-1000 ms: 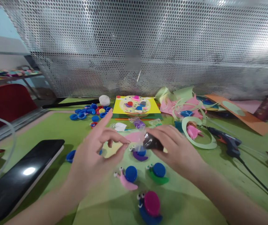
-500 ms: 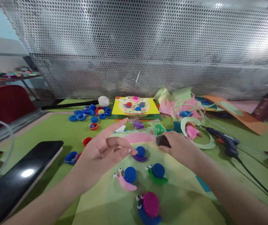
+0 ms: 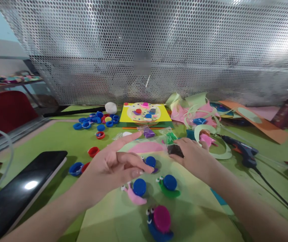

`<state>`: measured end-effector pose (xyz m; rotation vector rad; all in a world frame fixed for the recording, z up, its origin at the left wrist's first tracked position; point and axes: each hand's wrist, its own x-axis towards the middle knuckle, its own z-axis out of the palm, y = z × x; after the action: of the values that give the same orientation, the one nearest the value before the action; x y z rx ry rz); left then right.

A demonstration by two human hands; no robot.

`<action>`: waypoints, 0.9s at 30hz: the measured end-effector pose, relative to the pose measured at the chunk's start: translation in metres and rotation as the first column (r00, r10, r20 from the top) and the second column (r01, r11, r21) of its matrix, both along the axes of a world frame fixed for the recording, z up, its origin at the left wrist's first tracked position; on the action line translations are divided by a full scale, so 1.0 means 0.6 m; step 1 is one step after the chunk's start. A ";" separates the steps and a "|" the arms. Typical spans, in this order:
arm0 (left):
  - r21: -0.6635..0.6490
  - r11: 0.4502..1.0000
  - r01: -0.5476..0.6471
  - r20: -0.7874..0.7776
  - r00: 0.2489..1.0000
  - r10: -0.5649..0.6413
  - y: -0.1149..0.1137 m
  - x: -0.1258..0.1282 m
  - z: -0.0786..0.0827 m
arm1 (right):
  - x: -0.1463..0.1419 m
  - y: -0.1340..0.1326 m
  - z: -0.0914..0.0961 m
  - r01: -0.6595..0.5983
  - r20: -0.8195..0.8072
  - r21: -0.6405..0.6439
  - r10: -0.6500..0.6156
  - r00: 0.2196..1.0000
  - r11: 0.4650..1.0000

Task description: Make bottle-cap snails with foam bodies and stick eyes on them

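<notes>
Over the pale green sheet [image 3: 194, 215], my left hand [image 3: 113, 166] hovers with its fingers apart and nothing visible between them. Beneath its fingertips is a purple clay snail with a blue bottle-cap shell [image 3: 150, 161], partly covered. My right hand [image 3: 194, 156] has its thumb and fingers around a small clear bag of dark clay [image 3: 174, 150]. Closer to me are a pink snail [image 3: 137, 198], a green snail [image 3: 170, 193] and a blue snail with a magenta cap [image 3: 162, 218]. All three have googly eyes.
Blue and red bottle caps [image 3: 100, 127] lie at left, past a black phone [image 3: 25, 188]. Bags of purple clay [image 3: 148, 132] and green clay [image 3: 171, 137] sit ahead. A decorated yellow card [image 3: 126, 116] stands behind. At right are a glue gun [image 3: 244, 153] and paper scraps [image 3: 181, 112].
My left index finger and thumb have spread apart, and the fingers have shifted slightly right over the purple snail. My right hand stays at the dark clay bag, its fingers slightly raised.
</notes>
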<state>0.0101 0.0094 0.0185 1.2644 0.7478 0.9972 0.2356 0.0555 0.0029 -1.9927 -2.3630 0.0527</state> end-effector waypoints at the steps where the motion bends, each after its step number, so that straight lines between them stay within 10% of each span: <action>1: -0.011 1.000 -0.005 -0.024 1.000 0.004 0.000 0.000 0.000 | 0.000 0.000 0.000 0.001 -0.005 0.005 -0.001 1.000 1.000; 15: -0.007 1.000 0.004 0.018 1.000 -0.004 0.005 0.000 -0.013 | -0.005 0.003 -0.006 -0.053 -0.163 0.151 0.078 0.984 0.987; 24: -0.125 0.991 -0.054 0.061 0.996 0.062 -0.003 0.019 -0.011 | -0.037 -0.066 0.021 -0.432 -0.335 0.643 0.739 0.584 0.633; 27: -0.131 0.989 -0.075 0.108 0.990 0.089 -0.006 0.025 -0.012 | -0.042 -0.077 0.025 -0.437 -0.354 0.665 0.770 0.530 0.606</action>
<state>0.0252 0.0056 0.0114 1.0651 0.7675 1.0624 0.2104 0.0094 0.0176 -0.6262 -2.1665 0.0861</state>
